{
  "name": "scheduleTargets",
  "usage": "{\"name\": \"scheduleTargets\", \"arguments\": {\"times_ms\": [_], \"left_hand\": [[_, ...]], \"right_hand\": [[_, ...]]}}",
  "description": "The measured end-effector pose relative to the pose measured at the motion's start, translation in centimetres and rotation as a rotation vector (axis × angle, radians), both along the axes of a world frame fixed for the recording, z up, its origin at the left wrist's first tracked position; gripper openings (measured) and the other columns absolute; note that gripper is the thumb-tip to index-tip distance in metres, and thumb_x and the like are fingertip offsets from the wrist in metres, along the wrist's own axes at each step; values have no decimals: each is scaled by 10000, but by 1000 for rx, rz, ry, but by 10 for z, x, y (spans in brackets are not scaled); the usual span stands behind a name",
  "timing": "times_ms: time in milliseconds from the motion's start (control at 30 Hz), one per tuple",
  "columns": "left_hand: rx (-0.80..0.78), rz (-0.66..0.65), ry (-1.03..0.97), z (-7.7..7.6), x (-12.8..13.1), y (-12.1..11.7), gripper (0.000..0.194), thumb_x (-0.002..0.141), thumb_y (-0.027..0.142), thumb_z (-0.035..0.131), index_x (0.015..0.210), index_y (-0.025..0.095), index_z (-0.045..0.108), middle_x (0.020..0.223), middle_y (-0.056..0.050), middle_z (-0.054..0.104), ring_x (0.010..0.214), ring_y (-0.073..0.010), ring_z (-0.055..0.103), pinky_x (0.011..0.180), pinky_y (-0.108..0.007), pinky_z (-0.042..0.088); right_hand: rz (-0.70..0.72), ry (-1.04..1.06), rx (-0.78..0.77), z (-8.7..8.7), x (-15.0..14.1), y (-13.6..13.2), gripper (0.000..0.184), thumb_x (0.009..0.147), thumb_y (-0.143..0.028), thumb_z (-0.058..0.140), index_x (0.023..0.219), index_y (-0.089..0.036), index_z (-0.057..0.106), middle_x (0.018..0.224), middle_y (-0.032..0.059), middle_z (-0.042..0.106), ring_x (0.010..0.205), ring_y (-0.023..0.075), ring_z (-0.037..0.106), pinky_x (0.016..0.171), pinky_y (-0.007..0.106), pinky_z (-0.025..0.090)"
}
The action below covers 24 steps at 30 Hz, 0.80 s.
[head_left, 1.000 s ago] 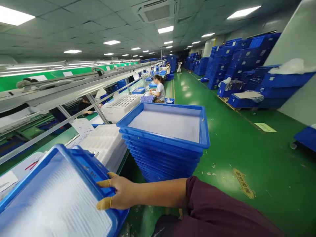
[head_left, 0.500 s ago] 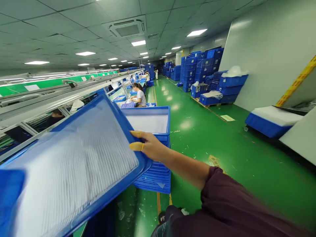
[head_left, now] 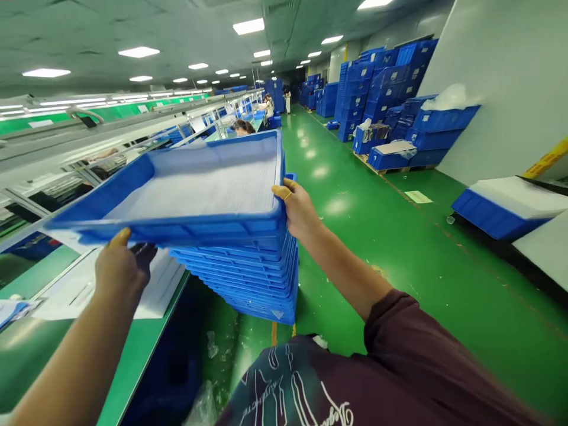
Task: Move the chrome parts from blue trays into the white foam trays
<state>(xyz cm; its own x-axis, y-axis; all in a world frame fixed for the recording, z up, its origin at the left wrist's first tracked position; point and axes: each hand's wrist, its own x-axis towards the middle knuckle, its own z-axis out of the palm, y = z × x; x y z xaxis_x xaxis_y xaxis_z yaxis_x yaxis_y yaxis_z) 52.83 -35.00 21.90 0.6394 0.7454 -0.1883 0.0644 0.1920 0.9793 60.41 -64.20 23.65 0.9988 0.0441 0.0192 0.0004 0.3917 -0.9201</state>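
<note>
I hold a shallow blue plastic tray with a white ribbed liner in both hands, level and just above a tall stack of matching blue trays. My left hand grips the tray's near left edge from below. My right hand is closed on its right rim, yellow finger cots on the fingertips. The top of the stack is hidden under the held tray.
A green worktable with white foam trays runs along the left under a long overhead rack. Other people sit farther down the line. Green floor stretches right, with stacked blue crates and a low blue cart by the wall.
The tray was lifted off the left table, tilted, then swung right and levelled over the stack. My left hand has come into view, gripping the tray's near edge.
</note>
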Motion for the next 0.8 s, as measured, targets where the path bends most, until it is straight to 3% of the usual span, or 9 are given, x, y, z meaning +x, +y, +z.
{"name": "scheduleTargets", "arguments": {"times_ms": [100,233,367,567,800], "left_hand": [[-130,48,78,15,49,-13,125,829,304,491,899,206,458,788,-16,580,771,-179,627,921,-452,476],[-125,57,95,23,89,-19,216,809,353,567,909,186,475,817,-12,582,788,-181,608,983,-495,409],[-122,-10,90,19,90,-18,229,768,360,585,900,198,489,829,-12,591,844,-223,597,1000,-623,337],[-157,-47,95,13,90,-19,159,693,291,555,792,196,475,749,-24,531,848,-242,573,991,-675,324],[-204,-101,107,5,95,-17,200,672,258,578,808,186,450,812,-63,544,891,-237,576,984,-579,411]], "right_hand": [[-12,21,-17,-7,20,-1,494,632,-415,706,1055,-230,530,783,-14,652,769,161,627,688,298,531],[56,19,-52,-9,33,-3,496,651,-457,705,1042,-224,507,798,1,653,807,177,636,730,332,546],[134,11,-106,-6,32,-10,476,637,-479,719,985,-231,509,827,12,659,853,194,640,769,363,555],[153,-16,-147,-3,35,-18,443,644,-423,720,981,-217,519,886,21,649,930,193,624,829,359,535],[171,2,-180,-1,24,-35,409,670,-431,716,958,-232,505,922,7,633,999,197,604,828,358,532]]}}
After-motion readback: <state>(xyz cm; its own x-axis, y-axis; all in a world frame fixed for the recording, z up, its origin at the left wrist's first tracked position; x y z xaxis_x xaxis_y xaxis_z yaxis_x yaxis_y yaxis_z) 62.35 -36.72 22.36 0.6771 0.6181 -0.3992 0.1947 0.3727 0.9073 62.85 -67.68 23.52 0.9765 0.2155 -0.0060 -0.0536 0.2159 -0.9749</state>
